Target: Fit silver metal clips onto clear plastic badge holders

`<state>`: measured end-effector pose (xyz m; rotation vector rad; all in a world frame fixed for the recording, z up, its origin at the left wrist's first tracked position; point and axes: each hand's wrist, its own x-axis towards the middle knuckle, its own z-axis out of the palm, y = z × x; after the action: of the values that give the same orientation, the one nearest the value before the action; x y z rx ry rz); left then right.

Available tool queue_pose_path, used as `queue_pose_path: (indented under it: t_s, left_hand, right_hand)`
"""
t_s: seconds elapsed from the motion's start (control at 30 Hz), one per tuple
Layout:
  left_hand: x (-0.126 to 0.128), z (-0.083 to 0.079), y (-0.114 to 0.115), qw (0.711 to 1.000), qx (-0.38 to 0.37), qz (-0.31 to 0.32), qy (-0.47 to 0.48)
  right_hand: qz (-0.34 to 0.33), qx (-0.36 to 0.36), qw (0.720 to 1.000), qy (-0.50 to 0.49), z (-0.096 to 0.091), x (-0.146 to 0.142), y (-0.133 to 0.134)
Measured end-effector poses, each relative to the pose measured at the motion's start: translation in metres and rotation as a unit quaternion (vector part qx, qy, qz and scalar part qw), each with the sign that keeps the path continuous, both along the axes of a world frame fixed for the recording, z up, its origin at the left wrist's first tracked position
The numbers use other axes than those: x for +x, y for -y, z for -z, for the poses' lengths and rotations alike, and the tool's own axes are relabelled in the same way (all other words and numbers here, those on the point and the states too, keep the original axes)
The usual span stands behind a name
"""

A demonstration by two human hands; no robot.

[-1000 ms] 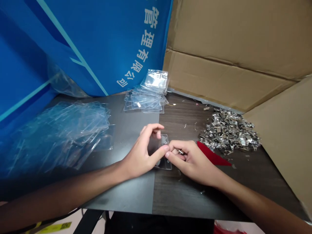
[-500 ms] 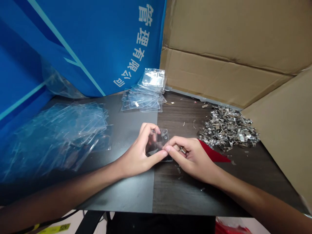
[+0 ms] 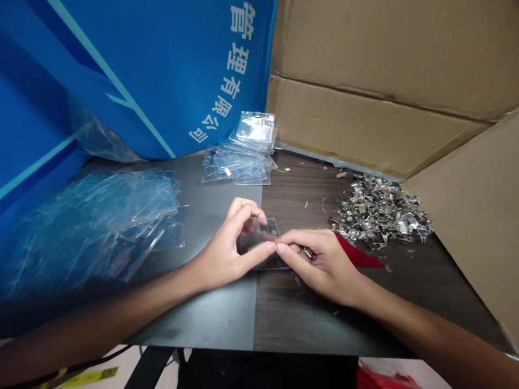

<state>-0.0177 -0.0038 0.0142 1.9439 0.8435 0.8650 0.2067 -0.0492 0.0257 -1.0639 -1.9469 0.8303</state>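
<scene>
A clear plastic badge holder (image 3: 263, 233) with small holes along its edge is held over the middle of the table. My left hand (image 3: 227, 246) grips it between the thumb and curled fingers. The thumb and index finger of my right hand (image 3: 324, 262) are pinched together at the holder's right edge, touching the tip of my left thumb. Tucked in the curled fingers of that hand is a small shiny metal clip (image 3: 307, 253). What lies between the pinched fingertips is hidden.
A wide heap of clear badge holders (image 3: 133, 200) spreads on the left. Another pile of holders (image 3: 239, 162) lies at the back. To the right, a mound of metal clips (image 3: 383, 210) is near red material (image 3: 360, 254). Cardboard (image 3: 377, 119) and a blue banner (image 3: 162, 75) wall the table.
The badge holder has tilted flatter and shifted slightly left with my left hand. My right hand keeps its pinch at the holder's edge, and the clip in it has turned a little.
</scene>
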Motion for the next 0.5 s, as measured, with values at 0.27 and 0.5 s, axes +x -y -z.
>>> queue_pose_path:
  t_s: [0.27, 0.5]
  left_hand:
    - [-0.0026, -0.0020, 0.0017, 0.998, -0.005, -0.014, -0.067]
    - [0.0000, 0.0032, 0.0041, 0.998, -0.059, 0.002, -0.036]
  right_hand:
    - [-0.013, 0.103, 0.994, 0.020, 0.0048, -0.0008, 0.0033]
    - [-0.017, 0.142, 0.989, 0.034, 0.0099, 0.0001, 0.0026]
